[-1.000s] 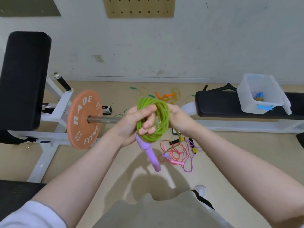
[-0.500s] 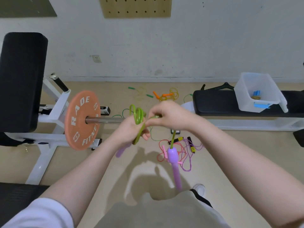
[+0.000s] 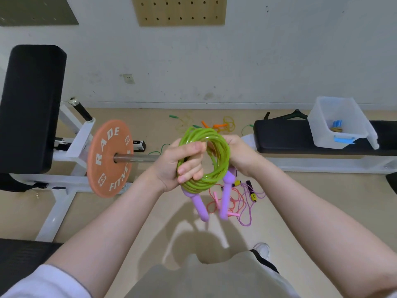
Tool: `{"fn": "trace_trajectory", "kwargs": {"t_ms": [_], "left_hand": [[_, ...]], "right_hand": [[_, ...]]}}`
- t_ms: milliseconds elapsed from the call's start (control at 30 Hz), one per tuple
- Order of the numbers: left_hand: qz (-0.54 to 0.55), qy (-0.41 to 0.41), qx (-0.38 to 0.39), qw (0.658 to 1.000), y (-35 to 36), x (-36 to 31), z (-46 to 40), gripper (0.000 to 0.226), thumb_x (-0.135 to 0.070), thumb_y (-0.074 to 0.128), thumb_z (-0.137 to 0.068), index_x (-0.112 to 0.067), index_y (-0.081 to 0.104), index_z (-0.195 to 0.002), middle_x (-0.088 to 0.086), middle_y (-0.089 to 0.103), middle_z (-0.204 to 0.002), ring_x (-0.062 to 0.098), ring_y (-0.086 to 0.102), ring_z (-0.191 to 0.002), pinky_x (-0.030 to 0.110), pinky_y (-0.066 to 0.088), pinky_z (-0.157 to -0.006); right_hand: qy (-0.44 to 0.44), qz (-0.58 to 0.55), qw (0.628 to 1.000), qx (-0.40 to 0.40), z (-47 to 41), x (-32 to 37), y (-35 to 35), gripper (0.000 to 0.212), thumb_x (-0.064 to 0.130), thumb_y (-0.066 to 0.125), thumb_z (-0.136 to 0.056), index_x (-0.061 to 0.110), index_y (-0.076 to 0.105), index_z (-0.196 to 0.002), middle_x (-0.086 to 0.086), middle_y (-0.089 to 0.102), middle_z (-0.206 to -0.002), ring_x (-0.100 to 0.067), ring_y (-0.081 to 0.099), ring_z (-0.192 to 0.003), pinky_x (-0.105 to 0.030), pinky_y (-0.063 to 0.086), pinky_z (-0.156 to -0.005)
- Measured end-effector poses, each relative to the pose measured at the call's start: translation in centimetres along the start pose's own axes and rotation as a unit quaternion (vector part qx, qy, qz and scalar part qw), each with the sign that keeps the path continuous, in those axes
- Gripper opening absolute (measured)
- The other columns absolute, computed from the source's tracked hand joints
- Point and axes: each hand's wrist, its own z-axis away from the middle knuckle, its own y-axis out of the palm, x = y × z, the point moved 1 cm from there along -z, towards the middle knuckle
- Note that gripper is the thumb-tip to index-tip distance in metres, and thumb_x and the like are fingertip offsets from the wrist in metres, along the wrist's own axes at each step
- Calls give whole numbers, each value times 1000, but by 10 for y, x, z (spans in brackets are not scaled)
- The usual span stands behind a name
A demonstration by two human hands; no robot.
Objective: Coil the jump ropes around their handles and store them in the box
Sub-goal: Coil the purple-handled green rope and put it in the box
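Both your left hand (image 3: 176, 163) and right hand (image 3: 240, 154) gripped the coiled translucent green jump rope (image 3: 217, 166), its two purple plastic handles (image 3: 202, 206) dangling below the coil.

Bare floor (image 3: 150, 211) is left open below the hands. The way leftward is blocked by the weight plate (image 3: 109, 159) and its bar (image 3: 137, 158). The open-topped box (image 3: 338, 123) is reached over the black bench (image 3: 283, 136).

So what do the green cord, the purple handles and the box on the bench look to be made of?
Coiled green jump rope cord: glossy, see-through, likely PVC or similar plastic.
Two purple rope handles: matte, smooth, probably moulded plastic, possibly rubbery.
Translucent white storage box: frosted plastic; contents show faintly through its wall, and it has a blue latch.
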Motion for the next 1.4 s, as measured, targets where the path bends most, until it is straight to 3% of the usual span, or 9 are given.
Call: {"fn": "trace_trajectory", "kwargs": {"t_ms": [200,367,467,633,767,933,1100,1267,1400], "left_hand": [[12,50,-125,991,-16,2,-6,38,-12,45,-79,-18,45,-42,-6,28,-26,6,26,-19,18,38,-40],[0,38,-147,988,-10,4,-7,42,-7,50,-80,-11,34,-42,-4,27,-24,8,26,-19,16,40,-41],[84,30,-187,978,-2,-1,-12,34,-15,42,-84,-14,39,-50,-6,25,-25,7,24,-19,13,40,-40],[268,104,-270,919,-19,-9,-24,31,-21,32,-93,-16,37,-62,-7,25,-29,6,23,-23,13,34,-38],[312,120,-316,888,-32,-3,-30,30,-23,37,-92,-17,35,-63,-8,27,-33,7,28,-28,15,36,-41],[145,-1,-324,935,-45,-7,-27,63,-65,31,-89,-8,56,-86,6,62,-73,19,63,-74,34,51,-77],[-87,-232,-348,904,-76,12,-9,50,-67,37,-86,-20,46,-71,-4,43,-57,6,39,-41,12,25,-33],[-140,-277,-429,849,-92,29,-9,47,-57,30,-95,-13,46,-93,5,59,-74,14,50,-56,20,40,-44],[-124,-292,-380,869,-76,44,-14,43,-44,26,-100,-9,49,-108,6,61,-84,16,53,-68,25,42,-60]], "right_hand": [[43,-35,998,6,7,-9,14,37,24,37,-99,16,62,-73,8,31,-35,-6,19,-32,-15,14,-37],[100,-130,983,82,8,-20,16,60,57,18,-95,17,62,-94,3,51,-49,-6,18,-31,-19,14,-37],[62,-168,972,153,5,-24,15,66,71,21,-81,25,62,-103,-15,55,-84,-10,36,-41,-20,29,-41],[115,-184,949,230,16,-23,11,42,47,52,-78,12,57,-101,-3,68,-82,-18,63,-75,-30,48,-69],[70,156,965,198,20,-11,34,23,13,69,-74,13,48,-85,4,56,-69,-11,53,-57,-25,44,-58],[99,329,929,134,11,-1,24,20,0,47,-80,2,54,-98,-8,50,-72,-22,46,-59,-22,34,-48],[162,322,916,177,16,-6,-16,23,7,55,-79,25,47,-91,-2,43,-63,-16,39,-53,-23,26,-48],[216,25,976,11,7,-6,-29,17,8,48,-80,11,44,-64,-4,42,-52,-13,40,-42,-16,30,-39],[316,131,937,65,9,-1,-16,31,8,43,-83,8,40,-52,-2,40,-41,-12,36,-31,-14,28,-37]]}}
